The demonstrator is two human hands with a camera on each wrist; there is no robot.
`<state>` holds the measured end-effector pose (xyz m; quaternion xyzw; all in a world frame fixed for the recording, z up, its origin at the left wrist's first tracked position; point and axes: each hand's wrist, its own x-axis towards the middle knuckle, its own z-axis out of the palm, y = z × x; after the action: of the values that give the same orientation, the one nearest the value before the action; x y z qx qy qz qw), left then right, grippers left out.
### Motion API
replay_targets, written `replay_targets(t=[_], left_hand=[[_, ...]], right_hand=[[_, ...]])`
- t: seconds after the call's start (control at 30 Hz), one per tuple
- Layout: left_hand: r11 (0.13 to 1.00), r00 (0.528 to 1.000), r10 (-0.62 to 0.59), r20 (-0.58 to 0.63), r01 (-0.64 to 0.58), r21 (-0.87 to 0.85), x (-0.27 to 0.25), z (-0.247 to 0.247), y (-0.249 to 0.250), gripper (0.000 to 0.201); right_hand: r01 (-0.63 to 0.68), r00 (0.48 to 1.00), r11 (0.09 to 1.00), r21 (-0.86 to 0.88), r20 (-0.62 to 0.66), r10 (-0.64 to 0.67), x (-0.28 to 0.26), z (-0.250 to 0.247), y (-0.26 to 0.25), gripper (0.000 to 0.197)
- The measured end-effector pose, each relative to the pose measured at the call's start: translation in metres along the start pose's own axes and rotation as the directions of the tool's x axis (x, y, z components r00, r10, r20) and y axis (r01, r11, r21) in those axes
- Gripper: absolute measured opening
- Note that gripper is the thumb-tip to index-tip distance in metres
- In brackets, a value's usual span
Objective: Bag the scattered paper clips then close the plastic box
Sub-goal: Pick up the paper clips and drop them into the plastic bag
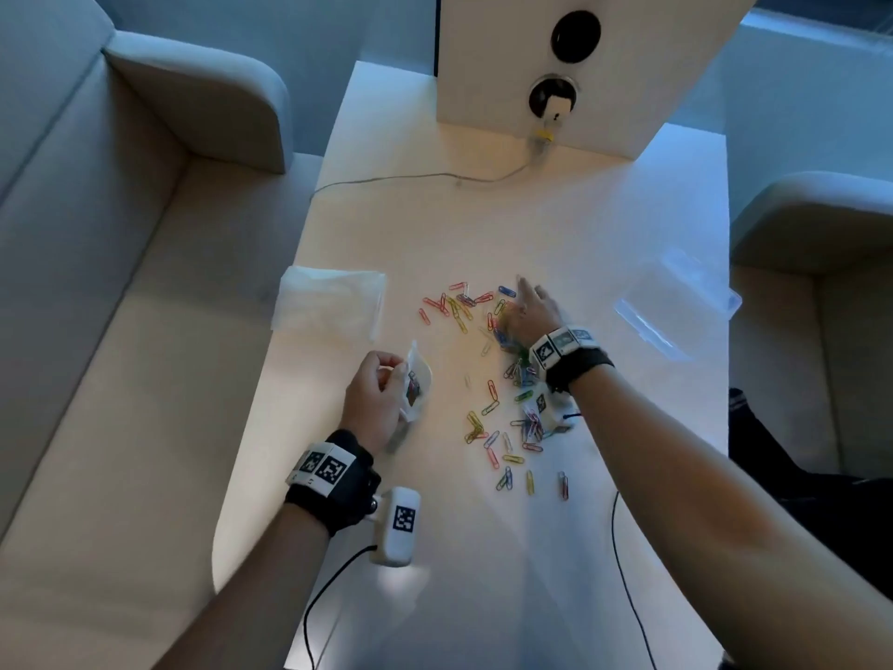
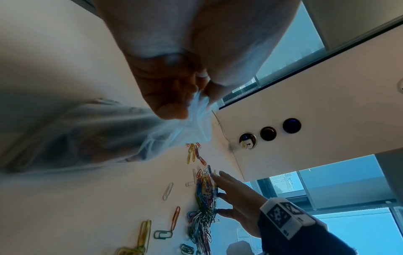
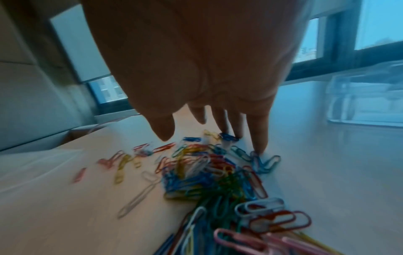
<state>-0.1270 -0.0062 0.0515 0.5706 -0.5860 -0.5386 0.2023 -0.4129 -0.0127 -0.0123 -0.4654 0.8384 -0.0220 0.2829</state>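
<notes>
- White table [image 1: 531,224]: smooth and bare-topped, with sofas on both sides. Everything for the task lies on it.
- Clear plastic box [image 1: 676,307]: near the right edge, well apart from the clips, lid open. Looks rigid, light and slick; probably best steadied at a wall while the lid is pressed down.
- Folded white tissue [image 1: 328,307]: left of the clip scatter, not involved.
- Small clear bag [image 1: 415,379]: thin, limp film with a few clips already inside. It will likely collapse unless the mouth is held open at the rim.
- Left hand [image 1: 374,398]: fingers curled, pinching the bag's top edge between thumb and fingertips, as the left wrist view shows.
- Right hand [image 1: 529,311]: fingers straight and spread, tips down on the far side of the pile, gripping nothing; looks set to rake.
- Coloured paper clips [image 1: 502,379]: scattered mid-table, densest under the right hand. Light, stiff, coated wire that tangles easily; judged easier to sweep together and scoop than to pick singly.
</notes>
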Motion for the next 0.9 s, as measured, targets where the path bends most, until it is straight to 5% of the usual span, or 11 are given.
replay_targets(t=[0.13, 0.33, 0.57, 0.63, 0.7, 0.77, 0.9], left_hand=[[0.999, 1.000, -0.003, 0.010, 0.003, -0.040, -0.003, 0.010, 0.004, 0.009], [1.000, 0.998, -0.010, 0.062, 0.010, 0.010, -0.006, 0.017, 0.000, 0.011], [0.996, 0.993, 0.018, 0.114, -0.028, 0.088, -0.022, 0.018, -0.002, 0.008], [0.994, 0.992, 0.009, 0.122, -0.022, 0.110, -0.025, 0.019, -0.003, 0.008], [0.992, 0.993, 0.013, 0.119, -0.028, 0.120, -0.027, 0.020, -0.002, 0.007], [0.992, 0.994, 0.025, 0.107, -0.038, 0.123, -0.030, 0.023, 0.002, 0.007], [0.997, 0.992, -0.005, 0.123, -0.005, 0.082, -0.035, 0.035, 0.006, 0.010]], right_hand=[[0.020, 0.999, 0.981, -0.194, -0.045, -0.030, -0.023, 0.022, -0.009, 0.054], [0.059, 0.975, 0.985, -0.162, -0.202, -0.091, -0.049, 0.033, -0.011, 0.018], [-0.006, 0.973, 0.963, 0.270, -0.220, 0.068, -0.058, -0.001, 0.007, 0.013], [-0.084, 0.954, 0.854, 0.514, -0.206, 0.217, -0.068, -0.013, 0.013, 0.014], [-0.159, 0.945, 0.607, 0.779, -0.058, 0.322, -0.085, -0.025, 0.017, 0.019], [-0.187, 0.960, 0.308, 0.933, 0.106, 0.261, -0.112, -0.032, 0.013, 0.023], [-0.233, 0.972, 0.120, 0.965, 0.235, 0.002, -0.167, -0.024, -0.013, 0.028]])
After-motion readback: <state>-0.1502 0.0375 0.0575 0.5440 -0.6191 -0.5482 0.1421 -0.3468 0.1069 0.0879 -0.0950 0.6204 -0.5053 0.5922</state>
